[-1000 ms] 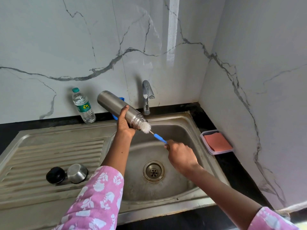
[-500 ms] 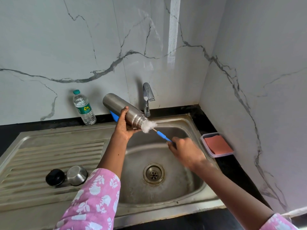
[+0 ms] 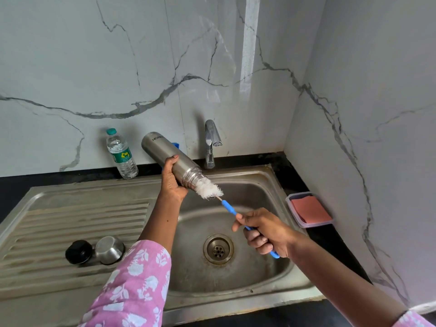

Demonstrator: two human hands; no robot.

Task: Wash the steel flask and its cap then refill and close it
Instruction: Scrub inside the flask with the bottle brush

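your left hand (image 3: pixel 173 182) has its fingers wrapped round the brushed-steel cylindrical flask (image 3: pixel 169 156) in the middle of the frame. you hold it tilted above the back of the stainless steel sink (image 3: pixel 236 300), with its base toward the upper left and its open mouth toward the lower right. the white bristle head of the blue-handled bottle brush (image 3: pixel 210 188) sticks out of that mouth (how far it reaches inside is hidden). your right hand (image 3: pixel 266 232), right of centre over the basin, has its fingers clenched round the blue handle.

at lower left, on the ribbed draining board, the round black stopper (image 3: pixel 78 252) lies just beside the small steel cup cap (image 3: pixel 109 250). a clear plastic water bottle with a green cap (image 3: pixel 121 154) stands upright on the black table (image 3: pixel 14 187), left of the flask. the chrome tap (image 3: pixel 211 142) rises behind the flask's mouth. a clear plastic box holding a pink pad (image 3: pixel 309 210) sits at the sink's right edge.
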